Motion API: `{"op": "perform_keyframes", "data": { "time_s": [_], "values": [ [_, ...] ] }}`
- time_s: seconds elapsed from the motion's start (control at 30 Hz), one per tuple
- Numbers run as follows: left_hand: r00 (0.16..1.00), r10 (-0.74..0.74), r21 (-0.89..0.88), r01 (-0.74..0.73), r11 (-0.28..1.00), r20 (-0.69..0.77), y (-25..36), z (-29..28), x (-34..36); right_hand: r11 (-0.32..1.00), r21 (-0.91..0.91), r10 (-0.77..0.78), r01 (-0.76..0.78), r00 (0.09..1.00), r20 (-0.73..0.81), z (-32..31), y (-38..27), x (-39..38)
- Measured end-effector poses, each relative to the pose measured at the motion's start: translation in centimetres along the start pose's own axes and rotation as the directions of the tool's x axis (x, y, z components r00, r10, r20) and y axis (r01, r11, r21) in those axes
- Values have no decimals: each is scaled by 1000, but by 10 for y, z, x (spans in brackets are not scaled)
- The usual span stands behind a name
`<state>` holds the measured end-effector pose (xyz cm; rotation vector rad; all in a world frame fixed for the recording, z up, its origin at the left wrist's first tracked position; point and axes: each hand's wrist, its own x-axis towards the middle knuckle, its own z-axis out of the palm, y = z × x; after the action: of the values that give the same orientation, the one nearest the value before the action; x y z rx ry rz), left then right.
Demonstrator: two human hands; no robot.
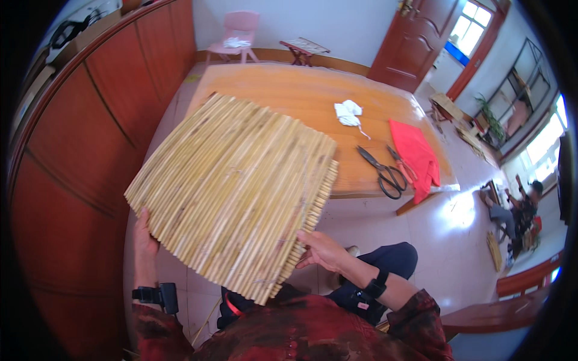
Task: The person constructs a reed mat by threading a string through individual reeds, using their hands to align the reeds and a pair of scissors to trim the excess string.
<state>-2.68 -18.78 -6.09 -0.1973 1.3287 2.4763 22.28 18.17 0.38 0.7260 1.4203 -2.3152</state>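
Note:
A mat of straw-coloured reed stalks [235,186], bound side by side, is held up in front of me, tilted over the near left part of the table. My left hand [145,234] grips its near left edge, with most of the fingers hidden beneath. At the right edge my right hand [322,250] is closed on the mat, thumb on top. Along that edge a second layer of stalks shows under the first. To the right on the table lie black-handled scissors [385,172], red-handled pliers [401,163], a red cloth [415,150] and a bundle of white cord or cloth [348,112].
The wooden table [265,78] has a clear cover. Red-brown cabinets [78,138] run along the left. A pink chair [241,33] and a small folding stool [304,48] stand by the far wall. Another person [521,210] sits at the far right, near a brown door [412,42].

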Motion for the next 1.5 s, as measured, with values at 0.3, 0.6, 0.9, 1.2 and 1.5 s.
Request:
{"op": "perform_keyframes", "data": {
  "time_s": [0.3, 0.6, 0.9, 1.2, 1.5],
  "values": [
    [994, -17, 197, 38, 980, -110, 37, 1, 0, 725, -627, -445, 286, 889, -110, -29, -24, -14],
    [721, 686, 957, -118, 265, -101, 52, 7, -21, 961, -268, -130, 65, 964, -233, -55, -28, 21],
    [631, -48, 625, -775, -96, 775, -22, 222, -91, 929, 252, -313, 271, 939, 143, -71, -7, 48],
    [568, -246, 529, -822, -210, 785, -63, 254, -81, 778, 511, -410, 365, 912, -26, -86, -5, 10],
    [601, -266, 516, -792, -327, 754, -77, 273, -85, 802, 413, -464, 432, 885, -25, -102, -4, 16]
  ]
}}
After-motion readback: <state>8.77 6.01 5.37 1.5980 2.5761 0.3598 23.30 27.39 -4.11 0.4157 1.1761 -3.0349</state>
